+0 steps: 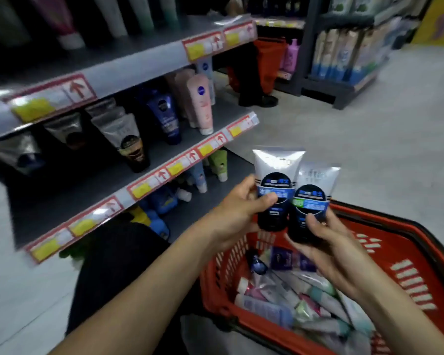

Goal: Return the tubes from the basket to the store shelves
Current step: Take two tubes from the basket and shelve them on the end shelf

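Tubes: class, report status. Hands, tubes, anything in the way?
Left hand grips left tube; right hand grips right tube. Both above basket, more tubes inside. Nothing between hands and shelves.

Dim, motion-blurred wide-angle view; edges bend, price strips glare.

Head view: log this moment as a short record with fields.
left hand: grips a silver-and-black tube, crimped end up
right hand: grips a second tube of similar look
held tubes: side by side above the basket
basket: red, holds many more tubes lying loose
shelves: to the left, stocked with standing tubes
task state: two tubes in hand, not yet shelved
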Motion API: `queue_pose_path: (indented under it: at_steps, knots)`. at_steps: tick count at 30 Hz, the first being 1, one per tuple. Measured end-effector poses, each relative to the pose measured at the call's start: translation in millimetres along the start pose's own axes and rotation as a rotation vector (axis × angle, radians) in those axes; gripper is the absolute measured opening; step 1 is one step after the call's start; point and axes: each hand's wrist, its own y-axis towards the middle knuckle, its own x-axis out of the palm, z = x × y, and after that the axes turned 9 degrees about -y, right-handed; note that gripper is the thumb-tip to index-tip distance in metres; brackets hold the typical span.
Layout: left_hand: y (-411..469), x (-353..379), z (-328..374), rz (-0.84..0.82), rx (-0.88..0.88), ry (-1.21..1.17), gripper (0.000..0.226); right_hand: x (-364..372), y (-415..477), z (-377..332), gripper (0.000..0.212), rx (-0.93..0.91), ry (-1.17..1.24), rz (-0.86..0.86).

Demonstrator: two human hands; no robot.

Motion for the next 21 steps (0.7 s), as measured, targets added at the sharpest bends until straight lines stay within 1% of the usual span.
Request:
queue_pose_path:
  at_steps: [3, 6, 8, 10, 12, 13, 15, 18, 21]
  knots:
    - [-33, -27, 49, 0.113, 0.219, 0.071, 0.038, 63, 20, -15, 0.053, -0.048, -0.111, -0.144]
    - [-82, -64, 87, 0.343, 0.411, 0.208, 0.034, 126, 43, -17, 0.044, -0.079, -0.237, -0.304]
    - [-112, -95, 101, 0.498, 0.482, 0.259, 0.037, 169, 60, -11, 0.039, -0.134, -0.369, -0.379]
    - [-138, -128, 105, 0.638, 0.512, 0.324, 0.039, 208, 75, 0, 0.035, -0.193, -0.485, -0.449]
    - [-158, -158, 103, 0.754, 0.518, 0.365, 0.038, 240, 90, 15, 0.024, -0.235, -0.565, -0.514]
    - [-164, -173, 102, 0.805, 0.521, 0.37, 0.037, 251, 97, 23, 0.023, -0.248, -0.592, -0.546]
    - [-172, -200, 100, 0.895, 0.525, 0.371, 0.036, 270, 109, 36, 0.027, -0.256, -0.655, -0.614]
    - [-171, -236, 100, 0.997, 0.51, 0.421, 0.036, 289, 121, 51, 0.04, -0.255, -0.734, -0.691]
    - [-158, -266, 100, 1.055, 0.469, 0.474, 0.037, 299, 128, 58, 0.047, -0.225, -0.765, -0.696]
